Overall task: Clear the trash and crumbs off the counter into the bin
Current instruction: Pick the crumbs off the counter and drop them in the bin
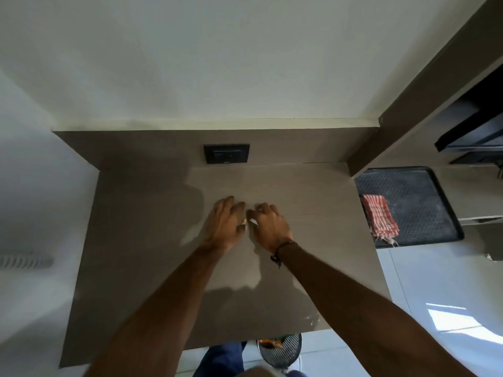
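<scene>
Both my hands rest palm down on the middle of the brown counter, almost touching. My left hand lies flat with its fingers stretched toward the wall. My right hand is cupped, fingers curled under. In the gap between the thumbs lie a small tan scrap and a small white scrap; I cannot tell whether either is held. A few pale crumbs dot the counter's front right corner. The round slatted bin stands on the floor just under the front edge, with something orange inside it.
A black switch plate sits on the backsplash behind my hands. To the right, lower than the counter, a black perforated tray holds a red-and-white checked cloth. My legs stand left of the bin on the pale tiled floor.
</scene>
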A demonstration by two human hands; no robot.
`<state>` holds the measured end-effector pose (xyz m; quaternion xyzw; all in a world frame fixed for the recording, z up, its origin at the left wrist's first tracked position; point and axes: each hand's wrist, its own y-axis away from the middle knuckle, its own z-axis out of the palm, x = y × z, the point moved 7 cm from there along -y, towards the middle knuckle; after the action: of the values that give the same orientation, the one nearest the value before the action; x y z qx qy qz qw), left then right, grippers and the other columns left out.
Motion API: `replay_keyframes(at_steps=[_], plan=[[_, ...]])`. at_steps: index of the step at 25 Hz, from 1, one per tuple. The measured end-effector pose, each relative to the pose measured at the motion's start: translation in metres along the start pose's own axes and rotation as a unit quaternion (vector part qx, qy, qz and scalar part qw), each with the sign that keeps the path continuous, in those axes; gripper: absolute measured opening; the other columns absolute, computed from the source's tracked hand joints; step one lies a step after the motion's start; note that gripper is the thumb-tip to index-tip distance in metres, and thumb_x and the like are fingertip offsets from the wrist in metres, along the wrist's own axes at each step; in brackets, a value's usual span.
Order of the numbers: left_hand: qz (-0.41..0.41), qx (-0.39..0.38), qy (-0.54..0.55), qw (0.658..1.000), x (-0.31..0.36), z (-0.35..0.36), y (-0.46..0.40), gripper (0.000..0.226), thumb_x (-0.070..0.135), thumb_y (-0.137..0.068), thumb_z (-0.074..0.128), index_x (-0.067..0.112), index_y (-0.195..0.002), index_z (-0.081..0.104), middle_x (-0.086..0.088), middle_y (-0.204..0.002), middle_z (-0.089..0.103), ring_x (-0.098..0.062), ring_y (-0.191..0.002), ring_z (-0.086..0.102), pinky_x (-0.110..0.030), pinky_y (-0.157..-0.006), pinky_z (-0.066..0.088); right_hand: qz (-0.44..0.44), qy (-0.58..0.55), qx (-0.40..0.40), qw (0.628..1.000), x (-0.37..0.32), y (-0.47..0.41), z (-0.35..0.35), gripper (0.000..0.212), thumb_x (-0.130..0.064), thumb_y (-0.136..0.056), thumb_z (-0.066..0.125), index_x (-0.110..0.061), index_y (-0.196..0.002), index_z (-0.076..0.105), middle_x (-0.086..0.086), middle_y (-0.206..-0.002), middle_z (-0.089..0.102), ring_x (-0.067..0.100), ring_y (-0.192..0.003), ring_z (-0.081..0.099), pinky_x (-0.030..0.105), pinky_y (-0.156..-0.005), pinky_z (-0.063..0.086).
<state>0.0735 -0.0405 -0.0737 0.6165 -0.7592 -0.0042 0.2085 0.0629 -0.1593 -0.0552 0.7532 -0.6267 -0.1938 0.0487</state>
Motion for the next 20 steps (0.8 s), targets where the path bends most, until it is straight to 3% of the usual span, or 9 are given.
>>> replay_keyframes(at_steps=[2,5,8,11,15,17,20], plan=[[0.026,0.012,-0.018,0.999,0.007,-0.003,0.003,0.045,0.031,-0.099,0.053,0.022,-0.143,0.053,-0.008,-0.16,0.037,-0.027,-0.147,0.033,-0.042,-0.115,0.043,-0.009,0.002,0.014,1.0,-0.003,0.001,0.003,0.031,-0.018,-0.099,0.049,-0.019,-0.125,0.065,0.01,-0.135,0.055,0.032,-0.122,0.051,0.043,-0.09,0.056],[0.035,0.007,-0.04,0.999,0.019,0.001,0.008,0.035,0.021,-0.101,0.051,0.02,-0.135,0.062,-0.006,-0.152,0.046,-0.025,-0.143,0.041,-0.039,-0.111,0.045,-0.003,-0.022,0.045,0.999,-0.002,0.004,0.003,0.027,-0.012,-0.098,0.05,-0.008,-0.116,0.07,0.015,-0.124,0.062,0.035,-0.114,0.057,0.043,-0.082,0.055],[-0.012,0.018,0.017,1.0,0.019,-0.001,0.009,0.025,0.014,-0.1,0.049,0.011,-0.116,0.067,-0.012,-0.127,0.061,-0.028,-0.118,0.059,-0.036,-0.097,0.049,-0.021,-0.017,0.066,0.997,-0.001,0.005,0.0,0.024,-0.01,-0.097,0.051,-0.004,-0.108,0.071,0.016,-0.112,0.068,0.035,-0.104,0.062,0.041,-0.075,0.056],[-0.068,0.042,0.089,0.993,0.013,-0.007,0.012,0.027,0.003,-0.094,0.052,0.01,-0.111,0.073,-0.013,-0.121,0.065,-0.03,-0.114,0.062,-0.037,-0.096,0.051,-0.041,-0.017,0.081,0.996,0.0,0.003,-0.008,0.019,-0.01,-0.092,0.054,-0.005,-0.101,0.07,0.016,-0.101,0.07,0.037,-0.095,0.065,0.041,-0.073,0.054],[-0.11,0.054,0.112,0.986,-0.002,-0.009,0.021,0.023,-0.001,-0.082,0.059,0.005,-0.093,0.078,-0.02,-0.106,0.074,-0.037,-0.103,0.069,-0.038,-0.086,0.051,-0.021,0.019,0.07,0.997,0.021,-0.009,-0.016,0.028,-0.014,-0.091,0.052,-0.009,-0.114,0.066,0.014,-0.116,0.066,0.036,-0.108,0.059,0.047,-0.089,0.051],[-0.122,0.059,0.114,0.984,-0.007,-0.008,0.033,0.018,-0.001,-0.078,0.061,0.004,-0.084,0.078,-0.021,-0.097,0.076,-0.037,-0.095,0.071,-0.039,-0.08,0.051,-0.026,0.018,0.045,0.998,0.027,-0.011,-0.014,0.029,-0.011,-0.093,0.05,-0.008,-0.117,0.066,0.015,-0.12,0.063,0.037,-0.114,0.056,0.047,-0.087,0.052],[-0.138,0.084,0.147,0.976,-0.011,-0.007,0.059,0.024,-0.004,-0.077,0.061,0.005,-0.087,0.081,-0.019,-0.098,0.079,-0.035,-0.095,0.073,-0.039,-0.083,0.055,-0.022,-0.014,0.042,0.999,0.034,-0.004,-0.011,0.029,-0.002,-0.092,0.049,-0.007,-0.112,0.069,0.017,-0.116,0.063,0.039,-0.111,0.057,0.045,-0.083,0.055]])
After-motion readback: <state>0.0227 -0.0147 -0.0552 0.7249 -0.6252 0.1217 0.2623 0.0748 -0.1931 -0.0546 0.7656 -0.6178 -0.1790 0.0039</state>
